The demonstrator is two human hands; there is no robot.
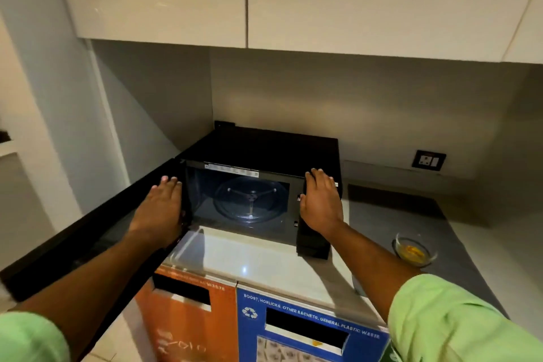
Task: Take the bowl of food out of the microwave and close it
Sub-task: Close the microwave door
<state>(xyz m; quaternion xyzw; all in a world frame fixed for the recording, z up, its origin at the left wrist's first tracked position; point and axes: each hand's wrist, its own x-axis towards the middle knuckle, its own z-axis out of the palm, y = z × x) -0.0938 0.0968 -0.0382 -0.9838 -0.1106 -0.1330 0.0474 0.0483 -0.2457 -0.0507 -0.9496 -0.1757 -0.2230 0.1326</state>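
So the bowl of food (415, 252) is already out of the microwave (264, 185). It sits on the surface (252, 256) off to the right, well apart from both hands, with something yellow-orange in the bottom. It looks like clear glass, so I'd guess stiff, a bit heavy for its size, slick on the sides and breakable if knocked. The rim is where I'd take it, maybe with care since it could be hot.

What's left is the door (88, 232), which hangs wide open to the left, a dark glossy panel. It's rigid and swings on a hinge, so I'd expect it to need only a flat push on its outer face or free edge, no pinch required.

The left hand (164, 209) is flat with fingers (169, 182) stretched out, at the hinge side of the opening, holding nothing. The right hand (321, 200) lies spread and flat on the control panel side, also empty. Inside, the turntable (251, 200) is bare.
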